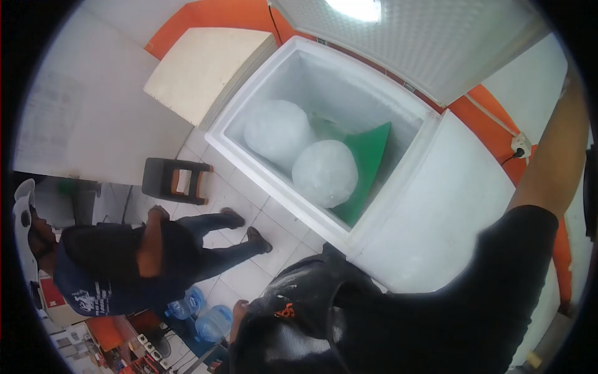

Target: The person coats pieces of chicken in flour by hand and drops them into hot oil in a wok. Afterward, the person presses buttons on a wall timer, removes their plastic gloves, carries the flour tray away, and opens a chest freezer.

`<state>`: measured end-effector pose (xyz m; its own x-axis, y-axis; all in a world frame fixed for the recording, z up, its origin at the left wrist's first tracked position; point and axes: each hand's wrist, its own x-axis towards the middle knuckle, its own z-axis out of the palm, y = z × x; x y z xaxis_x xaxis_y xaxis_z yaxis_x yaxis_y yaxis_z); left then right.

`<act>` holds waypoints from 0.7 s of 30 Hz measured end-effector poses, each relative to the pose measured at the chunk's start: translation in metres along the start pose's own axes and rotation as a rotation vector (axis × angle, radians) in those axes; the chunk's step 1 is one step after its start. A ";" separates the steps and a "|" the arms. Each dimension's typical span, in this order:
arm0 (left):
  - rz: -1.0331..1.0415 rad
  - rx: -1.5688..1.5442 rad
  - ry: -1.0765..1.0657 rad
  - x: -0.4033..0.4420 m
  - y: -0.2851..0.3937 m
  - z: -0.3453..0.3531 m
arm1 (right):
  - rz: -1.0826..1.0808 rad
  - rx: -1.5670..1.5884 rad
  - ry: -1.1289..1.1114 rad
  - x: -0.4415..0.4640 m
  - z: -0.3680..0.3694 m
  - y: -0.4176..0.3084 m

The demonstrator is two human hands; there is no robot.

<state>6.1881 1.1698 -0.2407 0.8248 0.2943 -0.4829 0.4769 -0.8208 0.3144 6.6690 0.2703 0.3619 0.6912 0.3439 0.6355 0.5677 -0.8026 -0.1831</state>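
Observation:
An open white chest freezer [283, 206] holds two large, round, frosty white lumps [325, 173], which look like ice. A green sheet [372, 153] leans beside them inside. The freezer's raised lid [430, 56] stands at the top. My right arm [551, 159] reaches up beside the freezer toward the lid side, and its hand is lost at the dark frame edge. My left hand [239, 310] hangs low by my black apron [311, 293], apart from the freezer. Its fingers show only in small part, loosely extended, with nothing visible in them.
Another person [134, 262] in dark clothes and a white cap stands at the left. A dark plastic stool [163, 179] is on the tiled floor [246, 187]. Blue water bottles [213, 323] stand lower left. A cream cabinet [202, 71] adjoins the freezer. A plug [519, 153] sits in a wall socket.

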 end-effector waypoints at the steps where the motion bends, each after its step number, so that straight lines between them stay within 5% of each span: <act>1: -0.003 -0.008 -0.018 0.000 0.001 0.006 | 0.007 0.152 -0.135 0.011 0.002 -0.002; 3: -0.198 -0.057 -0.240 0.010 0.020 -0.010 | -0.032 0.402 -0.228 0.018 0.007 0.008; 5: -0.191 -0.027 -0.122 -0.008 0.081 -0.034 | -0.325 0.479 0.144 0.018 0.030 0.025; 6: -0.191 -0.027 -0.128 -0.008 0.090 -0.036 | 0.300 0.252 0.339 0.007 0.060 -0.095; 7: -0.193 -0.029 -0.133 -0.010 0.093 -0.037 | 0.201 0.216 0.403 0.006 0.075 -0.116; 9: -0.265 -0.038 -0.153 -0.004 0.093 -0.036 | -0.204 -0.077 0.301 -0.014 0.078 -0.109; 11: -0.247 0.012 -0.138 -0.007 0.106 -0.043 | -0.303 -0.184 0.212 -0.054 0.091 -0.158; 14: -0.279 0.021 -0.150 0.000 0.098 -0.039 | -0.197 -0.106 -0.116 -0.140 0.132 -0.218; 17: -0.212 -0.013 -0.090 0.013 0.084 -0.031 | -0.474 -0.112 -0.092 -0.161 0.203 -0.284; 21: -0.225 -0.090 -0.064 0.018 0.081 -0.034 | -0.407 -0.030 -0.236 -0.244 0.270 -0.329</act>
<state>6.2515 1.1257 -0.1959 0.6751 0.4311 -0.5986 0.6741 -0.6900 0.2634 6.4342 0.5822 0.0648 0.5001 0.7319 0.4627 0.8026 -0.5924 0.0696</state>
